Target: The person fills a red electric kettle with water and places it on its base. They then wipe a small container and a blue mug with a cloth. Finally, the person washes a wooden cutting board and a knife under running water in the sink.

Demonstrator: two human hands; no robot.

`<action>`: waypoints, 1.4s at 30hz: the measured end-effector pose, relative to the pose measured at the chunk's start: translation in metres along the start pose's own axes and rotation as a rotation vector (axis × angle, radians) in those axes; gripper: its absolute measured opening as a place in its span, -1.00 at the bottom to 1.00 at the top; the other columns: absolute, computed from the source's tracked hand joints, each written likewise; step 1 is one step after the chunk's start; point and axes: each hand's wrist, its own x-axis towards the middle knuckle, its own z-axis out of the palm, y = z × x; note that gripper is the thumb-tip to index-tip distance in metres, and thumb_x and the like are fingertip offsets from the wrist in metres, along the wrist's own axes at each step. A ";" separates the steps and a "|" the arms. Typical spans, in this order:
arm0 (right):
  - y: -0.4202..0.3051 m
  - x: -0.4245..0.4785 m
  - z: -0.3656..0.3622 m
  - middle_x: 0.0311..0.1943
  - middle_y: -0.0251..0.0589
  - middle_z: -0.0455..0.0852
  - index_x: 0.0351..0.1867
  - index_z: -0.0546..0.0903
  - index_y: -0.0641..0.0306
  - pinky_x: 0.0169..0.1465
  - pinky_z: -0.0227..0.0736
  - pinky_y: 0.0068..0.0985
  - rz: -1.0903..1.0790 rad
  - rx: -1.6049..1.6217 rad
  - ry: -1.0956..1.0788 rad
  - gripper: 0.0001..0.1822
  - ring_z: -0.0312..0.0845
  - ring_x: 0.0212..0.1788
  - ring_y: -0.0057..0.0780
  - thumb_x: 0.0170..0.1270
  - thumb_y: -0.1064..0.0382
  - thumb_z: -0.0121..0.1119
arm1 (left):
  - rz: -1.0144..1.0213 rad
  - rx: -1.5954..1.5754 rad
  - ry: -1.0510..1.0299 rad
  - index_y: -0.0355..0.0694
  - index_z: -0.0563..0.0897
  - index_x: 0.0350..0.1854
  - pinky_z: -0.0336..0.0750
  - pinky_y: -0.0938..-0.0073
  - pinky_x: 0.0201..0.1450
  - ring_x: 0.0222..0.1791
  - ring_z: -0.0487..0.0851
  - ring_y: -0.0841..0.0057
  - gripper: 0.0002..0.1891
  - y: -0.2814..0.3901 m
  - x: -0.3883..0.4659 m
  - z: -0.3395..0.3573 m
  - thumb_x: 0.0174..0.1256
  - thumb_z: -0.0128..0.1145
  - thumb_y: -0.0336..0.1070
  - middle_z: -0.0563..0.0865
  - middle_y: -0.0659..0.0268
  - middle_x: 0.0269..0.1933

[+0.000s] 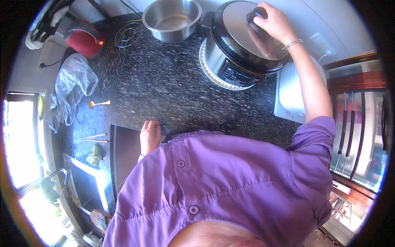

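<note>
My right hand [273, 23] grips the black handle on top of the lid [240, 24] of an electric pressure cooker [237, 69]. The cooker has a steel body with a dark control panel and stands on a white slatted round base [209, 72]. Whether the lid is locked cannot be told. My left hand [150, 136] is near the counter's front edge, its fingers loosely curled, with nothing visible in it. A steel pot [172, 23] stands left of the cooker, beside a round wire rack [129, 35].
A white rounded container [297, 89] is right of the cooker. Leftward lie a clear plastic bag [74, 83], a gold spoon [98, 103], chopsticks [94, 138] and a green cloth-like item [95, 154]. A red appliance [83, 40] with a lit light stands behind. A sink [88, 182] is at lower left.
</note>
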 end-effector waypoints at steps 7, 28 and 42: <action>-0.008 0.016 -0.005 -0.11 0.20 0.65 -0.05 0.55 0.36 0.06 0.46 -0.23 0.128 -0.063 -0.191 -0.60 0.59 -0.03 0.00 0.13 0.14 0.14 | -0.013 0.010 0.000 -0.24 0.58 -0.28 0.51 0.26 -0.20 -0.25 0.65 0.20 -0.90 0.007 0.002 0.001 0.16 0.12 -0.49 0.62 0.17 -0.30; 0.034 0.029 0.008 -0.28 0.07 0.65 -0.24 0.51 0.31 -0.14 0.52 -0.18 -0.373 -0.088 -0.081 -0.68 0.59 -0.22 0.07 0.01 0.16 0.19 | 0.020 0.006 0.023 -0.23 0.60 -0.29 0.52 0.21 -0.18 -0.25 0.62 0.13 -0.90 0.012 0.000 0.002 0.13 0.12 -0.47 0.60 0.14 -0.32; 0.002 0.007 -0.001 -0.06 0.01 0.54 -0.04 0.49 0.28 -0.12 0.50 -0.17 -0.386 -0.252 0.108 -0.61 0.54 -0.09 0.03 0.15 0.15 0.23 | 0.449 0.190 0.305 -0.37 0.41 0.22 0.34 0.19 0.27 0.15 0.46 0.10 -0.42 0.017 0.199 -0.082 0.07 0.18 -0.42 0.53 -0.01 0.14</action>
